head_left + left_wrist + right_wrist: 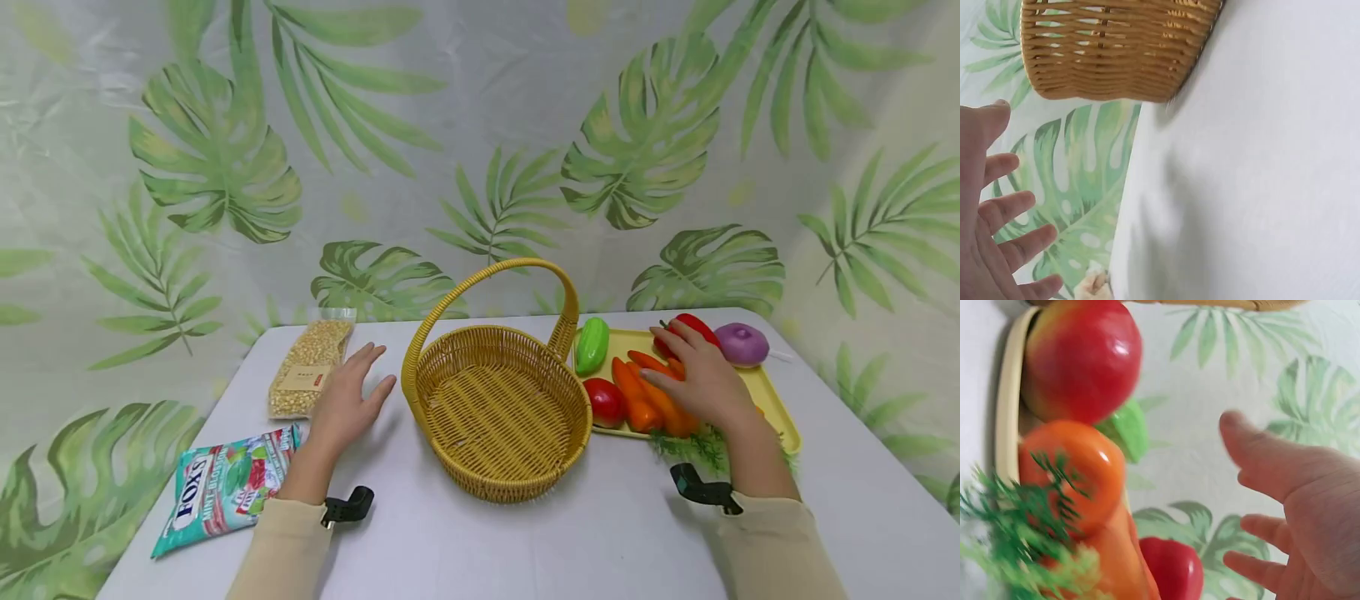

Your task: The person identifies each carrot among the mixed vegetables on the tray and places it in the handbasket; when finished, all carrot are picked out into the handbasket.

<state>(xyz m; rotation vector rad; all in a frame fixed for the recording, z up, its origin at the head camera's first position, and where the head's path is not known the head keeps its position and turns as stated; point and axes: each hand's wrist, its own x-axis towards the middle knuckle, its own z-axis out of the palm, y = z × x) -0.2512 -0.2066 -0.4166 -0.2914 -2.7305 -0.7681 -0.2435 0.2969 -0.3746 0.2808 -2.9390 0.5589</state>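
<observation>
- Yellow-brown wicker basket stands upright mid-table, between the two hands, its handle arched above it
- Left hand has its fingers spread wide and holds nothing; it hangs over the white table, just left of the basket and apart from it
- Clear bag of yellow kernels lies just beside that hand, with a teal FOX'S packet nearer the wearer
- Right hand is also spread and holds nothing, above the pale yellow tray; whether a fingertip touches the red pepper I cannot tell
- Orange carrots lie in the tray by that hand, with a round red fruit and a green vegetable nearest the basket
- Purple onion-like vegetable sits at the tray's far right corner; feathery green sprigs lie at its near edge
</observation>
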